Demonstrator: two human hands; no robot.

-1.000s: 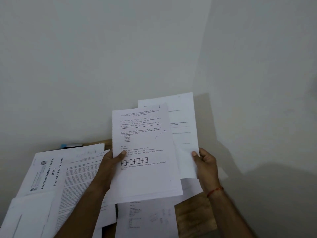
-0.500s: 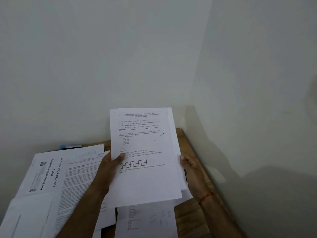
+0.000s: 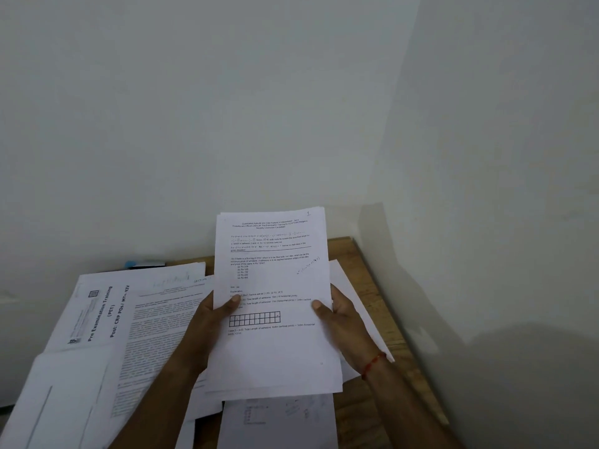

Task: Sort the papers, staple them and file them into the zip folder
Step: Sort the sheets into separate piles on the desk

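Left hand [image 3: 207, 328] and right hand [image 3: 345, 322] grip the paper stack [image 3: 275, 277] above loose papers [image 3: 146, 319] strewn over the wooden table [image 3: 356, 254].

Wooden table [image 3: 356, 270] strewn with overlapping printed papers [image 3: 107, 315], mostly at left

I see bare desk [image 3: 343, 251] only along its right strip; loose sheets [image 3: 155, 319] cover the left, and walls [image 3: 486, 222] hem in the back and right.
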